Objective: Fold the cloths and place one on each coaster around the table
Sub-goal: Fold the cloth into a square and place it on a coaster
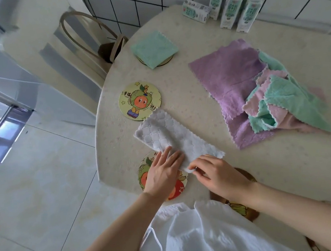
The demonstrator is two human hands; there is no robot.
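A white quilted cloth (168, 135), folded into a long strip, lies near the table's left edge. My left hand (163, 171) presses flat on its near part, over a cartoon coaster (176, 191). My right hand (219, 171) pinches the strip's near corner. A second cartoon coaster (139, 101) lies bare just beyond the strip. Farther back, a folded green cloth (153, 49) sits on a third coaster (165, 62). A loose pile of purple (231, 74), green (291, 98) and pink (256, 102) cloths lies to the right.
Several green-and-white cartons (231, 7) stand at the table's far edge against the tiled wall. A chair (85, 34) stands at the far left of the round table (230, 180). Another coaster (249, 179) peeks out under my right wrist.
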